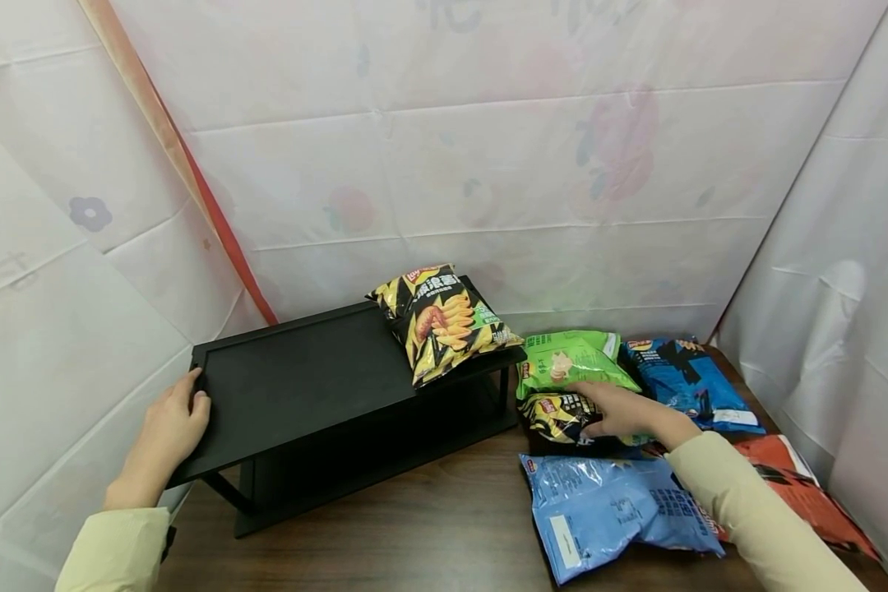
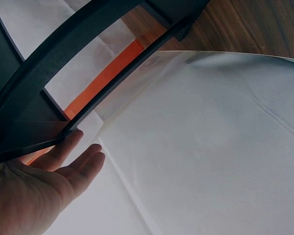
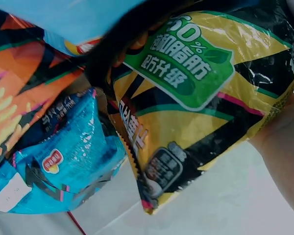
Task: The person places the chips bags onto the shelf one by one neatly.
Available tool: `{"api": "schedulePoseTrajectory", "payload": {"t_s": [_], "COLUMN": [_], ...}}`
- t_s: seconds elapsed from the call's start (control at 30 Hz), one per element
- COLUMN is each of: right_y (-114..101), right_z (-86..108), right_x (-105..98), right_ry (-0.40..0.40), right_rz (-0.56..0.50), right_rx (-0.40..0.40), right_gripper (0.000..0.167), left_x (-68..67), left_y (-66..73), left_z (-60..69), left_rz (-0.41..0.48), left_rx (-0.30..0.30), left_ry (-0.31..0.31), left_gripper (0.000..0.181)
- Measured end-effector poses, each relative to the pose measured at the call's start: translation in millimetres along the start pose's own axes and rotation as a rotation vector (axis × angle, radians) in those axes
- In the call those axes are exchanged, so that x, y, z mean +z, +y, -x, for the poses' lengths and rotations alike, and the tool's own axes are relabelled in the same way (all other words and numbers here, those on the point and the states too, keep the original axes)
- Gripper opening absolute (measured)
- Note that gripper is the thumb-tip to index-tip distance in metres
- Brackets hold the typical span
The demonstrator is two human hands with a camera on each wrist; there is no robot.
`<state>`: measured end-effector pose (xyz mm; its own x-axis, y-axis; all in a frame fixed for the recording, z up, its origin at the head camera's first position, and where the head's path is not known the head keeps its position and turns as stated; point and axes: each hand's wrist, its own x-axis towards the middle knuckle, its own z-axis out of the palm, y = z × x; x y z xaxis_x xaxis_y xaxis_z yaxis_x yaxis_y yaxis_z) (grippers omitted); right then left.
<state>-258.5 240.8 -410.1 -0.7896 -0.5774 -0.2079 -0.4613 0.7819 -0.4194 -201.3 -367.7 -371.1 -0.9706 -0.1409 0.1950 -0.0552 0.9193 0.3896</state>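
Observation:
At the left end of a black two-tier shelf (image 1: pixel 303 370), my left hand (image 1: pixel 168 423) holds the top board's edge, thumb above. The left wrist view shows the fingers (image 2: pixel 85 164) loosely bent outside and below that edge. My right hand (image 1: pixel 625 411) grips a black-and-yellow chip bag (image 1: pixel 555 413) right of the shelf, low among other bags. This bag (image 3: pixel 186 122) fills much of the right wrist view, hiding most of the fingers. Another black-and-yellow chip bag (image 1: pixel 447 321) lies on the shelf's top board at its right end.
A green chip bag (image 1: pixel 573 358) lies behind the gripped one, with a dark blue bag (image 1: pixel 691 382) beside it. Nearer are a light blue bag (image 1: pixel 607 501) and an orange-red bag (image 1: pixel 807 485), partly under my right sleeve. White patterned cloth (image 1: pixel 488 164) walls the wooden table (image 1: pixel 429 518).

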Motion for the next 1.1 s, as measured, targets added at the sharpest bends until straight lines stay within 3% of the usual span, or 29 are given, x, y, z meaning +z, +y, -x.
{"api": "schedulePoseTrajectory", "payload": {"t_s": [0.23,0.43,0.7,1.1], "right_y": [1.3,-0.8,-0.7,5.9], "right_z": [-3.1,-6.7,-11.3,-17.5], "right_x": [-8.6,-16.0,-28.5,-35.8], "right_ry": [-0.001,-0.052,-0.057,0.056], "right_rz": [-0.071,-0.098,-0.048,-0.042], "right_rx": [0.006,0.02,0.047,-0.005], "right_gripper": [0.056,0.057,0.059,0.05], "left_x": [0.8,-0.1,1.1,0.5], "left_y": [-0.7,-1.7,-2.2,-1.8], "left_z": [-0.7,-0.3,-0.5,-0.4], "left_rz": [0.001,0.002,0.004,-0.003], "left_rx": [-0.006,-0.011,-0.009,-0.011], "left_ry": [-0.008,-0.024,-0.02,-0.013], "left_gripper": [0.052,0.054,0.054,0.053]}}
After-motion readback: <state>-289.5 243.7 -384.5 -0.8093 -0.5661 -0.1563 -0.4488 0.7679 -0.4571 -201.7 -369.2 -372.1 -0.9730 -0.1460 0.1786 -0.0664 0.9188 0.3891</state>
